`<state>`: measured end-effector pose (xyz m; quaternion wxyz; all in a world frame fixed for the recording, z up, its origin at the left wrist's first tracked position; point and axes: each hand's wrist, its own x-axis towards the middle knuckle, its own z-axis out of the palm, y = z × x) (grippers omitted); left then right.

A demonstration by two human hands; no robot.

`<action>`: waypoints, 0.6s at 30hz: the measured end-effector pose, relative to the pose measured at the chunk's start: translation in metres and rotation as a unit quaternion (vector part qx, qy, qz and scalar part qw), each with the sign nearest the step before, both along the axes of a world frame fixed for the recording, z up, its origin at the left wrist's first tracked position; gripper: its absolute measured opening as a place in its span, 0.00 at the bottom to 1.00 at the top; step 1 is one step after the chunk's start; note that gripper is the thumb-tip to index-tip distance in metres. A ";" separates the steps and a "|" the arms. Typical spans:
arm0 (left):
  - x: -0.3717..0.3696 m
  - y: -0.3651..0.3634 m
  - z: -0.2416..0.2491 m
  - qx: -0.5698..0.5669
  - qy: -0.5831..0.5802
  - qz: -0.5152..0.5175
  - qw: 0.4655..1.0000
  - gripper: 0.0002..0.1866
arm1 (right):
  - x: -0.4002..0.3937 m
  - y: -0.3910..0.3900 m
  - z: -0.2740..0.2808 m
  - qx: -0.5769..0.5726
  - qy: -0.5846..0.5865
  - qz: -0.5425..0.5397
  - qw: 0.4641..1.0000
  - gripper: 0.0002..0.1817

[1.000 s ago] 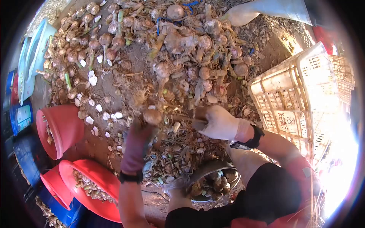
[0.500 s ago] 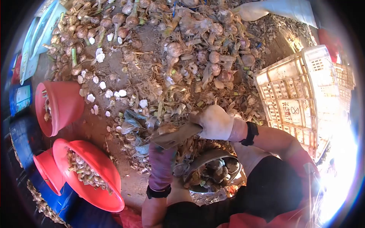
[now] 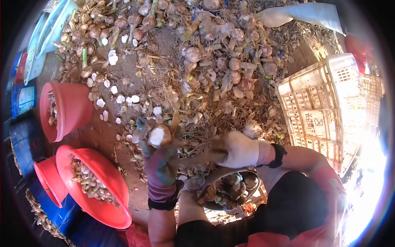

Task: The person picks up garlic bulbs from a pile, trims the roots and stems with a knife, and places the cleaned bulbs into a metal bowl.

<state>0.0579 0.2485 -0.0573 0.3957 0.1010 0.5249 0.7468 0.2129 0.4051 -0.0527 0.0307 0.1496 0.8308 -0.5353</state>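
Note:
My left hand [image 3: 161, 166], in a purple and green glove, is closed around a garlic bulb [image 3: 159, 136] whose white cut face is turned up. To its right, my right hand [image 3: 236, 150] in a pale glove grips a knife [image 3: 197, 160]. The blade is blurred and points left toward my left wrist, below the bulb. Under my right hand, between my legs, sits a dark round bucket [image 3: 210, 180] with several dirty garlic bulbs [image 3: 235, 187] in it.
A heap of stemmed garlic bulbs [image 3: 234, 64] and dry husks covers the ground ahead. White cut slices [image 3: 112, 57] lie scattered leftward. Red basin [image 3: 119, 193] and pink bucket [image 3: 72, 109] stand left; plastic crate [image 3: 310, 115] right. Another person's pale sleeve [image 3: 304, 15] reaches in at top right.
My left hand has moved up and left, bringing the cut garlic bulb into view. My right hand with the knife has dropped slightly and moved right, away from the left hand.

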 end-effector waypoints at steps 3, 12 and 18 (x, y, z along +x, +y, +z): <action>-0.003 -0.005 -0.014 0.082 -0.149 0.007 0.985 0.28 | 0.000 -0.010 -0.010 -0.085 -0.042 0.060 0.994 0.12; 0.038 -0.040 0.031 -0.184 -0.072 -0.134 0.971 0.23 | 0.005 0.010 -0.057 0.073 -0.107 -0.043 0.991 0.12; 0.006 0.000 0.017 -0.128 0.290 -0.514 0.797 0.25 | 0.009 0.034 -0.047 0.006 -0.146 -0.119 0.982 0.17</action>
